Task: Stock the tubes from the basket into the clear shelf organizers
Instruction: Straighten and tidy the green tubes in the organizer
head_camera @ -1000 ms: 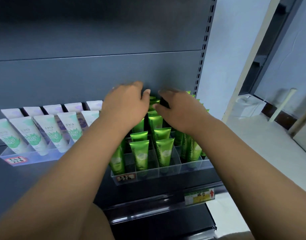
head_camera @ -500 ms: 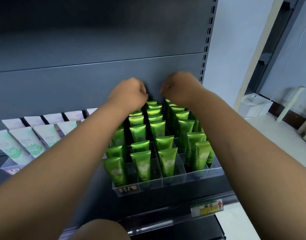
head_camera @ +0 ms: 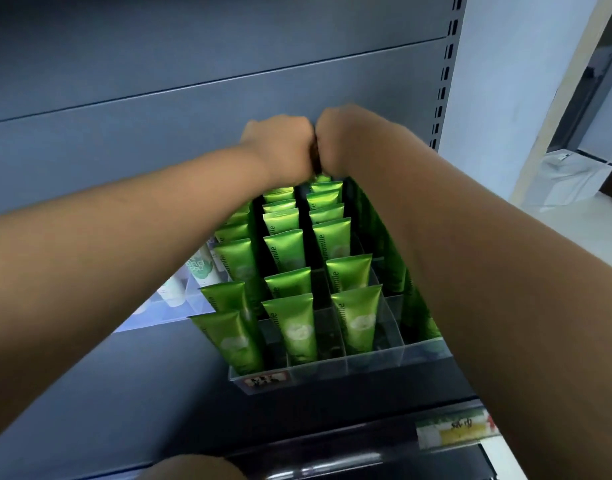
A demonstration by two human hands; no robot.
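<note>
Knuckles meet at organizer (head_camera: 366, 362) back: my left hand (head_camera: 280, 143) & right hand (head_camera: 353, 140), fingers hidden, can't tell grip. Prob. seating tubes (head_camera: 292, 327); next, basket refill.

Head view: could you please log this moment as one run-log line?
left hand: at back row of clear organizer, fingers curled, grasp hidden | right hand: beside it, grasp hidden | green tubes: upright in rows | basket: not in view

Grey back panel (head_camera: 159, 64); slotted upright (head_camera: 448, 64); yellow-green price label (head_camera: 453, 432) on shelf rail (head_camera: 332, 460)
</note>
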